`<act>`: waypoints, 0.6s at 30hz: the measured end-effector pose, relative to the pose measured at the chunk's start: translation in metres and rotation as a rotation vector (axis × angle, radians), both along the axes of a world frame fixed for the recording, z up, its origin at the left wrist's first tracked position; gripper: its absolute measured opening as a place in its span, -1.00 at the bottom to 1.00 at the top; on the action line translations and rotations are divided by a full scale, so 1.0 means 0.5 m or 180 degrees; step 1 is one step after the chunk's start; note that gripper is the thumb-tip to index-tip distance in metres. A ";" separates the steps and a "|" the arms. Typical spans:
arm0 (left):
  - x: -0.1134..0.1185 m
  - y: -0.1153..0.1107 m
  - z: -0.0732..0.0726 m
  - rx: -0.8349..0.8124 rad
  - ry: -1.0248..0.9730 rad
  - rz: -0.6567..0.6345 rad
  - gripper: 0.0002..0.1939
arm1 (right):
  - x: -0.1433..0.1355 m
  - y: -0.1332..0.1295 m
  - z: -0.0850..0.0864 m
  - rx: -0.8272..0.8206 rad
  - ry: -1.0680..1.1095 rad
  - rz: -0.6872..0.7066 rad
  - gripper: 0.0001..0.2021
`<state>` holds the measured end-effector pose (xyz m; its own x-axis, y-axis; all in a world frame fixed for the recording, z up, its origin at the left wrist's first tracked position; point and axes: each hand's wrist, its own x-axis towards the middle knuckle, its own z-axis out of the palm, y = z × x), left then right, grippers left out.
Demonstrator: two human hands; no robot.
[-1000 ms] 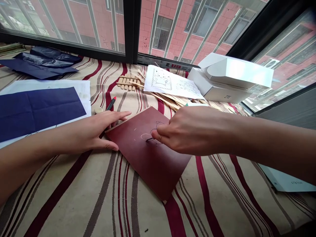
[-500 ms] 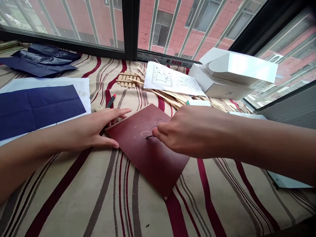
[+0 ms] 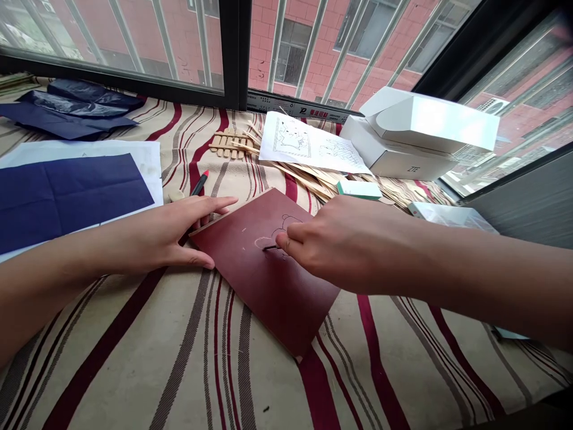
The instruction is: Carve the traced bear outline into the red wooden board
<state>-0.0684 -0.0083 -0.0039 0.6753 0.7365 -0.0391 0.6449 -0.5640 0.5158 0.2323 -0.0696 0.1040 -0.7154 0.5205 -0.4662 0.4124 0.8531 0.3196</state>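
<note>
A dark red board lies at an angle on the striped cloth, with thin outlines drawn on its upper part. My right hand is closed around a thin dark tool, whose tip touches the board at the left end of a pale curved line. Most of the tool is hidden in my fingers. My left hand rests at the board's left corner, thumb and fingers spread, thumb tip against the edge. A black pen with a red end lies just beyond its fingers.
Dark blue sheets lie over white paper at the left. At the back are a printed sheet on wooden strips, joined wooden sticks, a green-and-white block and a white box. The window frame stands behind.
My right forearm has dropped slightly, showing more of the clear-topped item behind it. The tool tip stays at nearly the same spot. The whole view has shifted a little.
</note>
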 end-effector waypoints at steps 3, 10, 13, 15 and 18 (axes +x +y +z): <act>0.002 -0.002 0.004 -0.0028 0.0053 0.0037 0.11 | 0.002 -0.007 -0.004 -0.0035 0.0104 -0.0264 -0.76; 0.000 0.001 0.000 -0.0046 0.0102 0.0096 0.12 | 0.006 -0.010 -0.011 0.0121 0.0017 0.0203 -0.75; 0.000 0.002 -0.001 -0.0040 0.0123 0.0091 0.16 | -0.001 0.004 -0.008 0.0008 0.0068 0.0052 -0.72; 0.000 0.002 -0.002 -0.0020 0.0126 0.0051 0.17 | -0.005 0.012 -0.005 -0.0043 0.0096 -0.0099 -0.71; -0.001 0.004 -0.002 0.0035 0.0111 0.0004 0.14 | -0.002 0.011 -0.003 -0.0054 0.0121 -0.0117 -0.73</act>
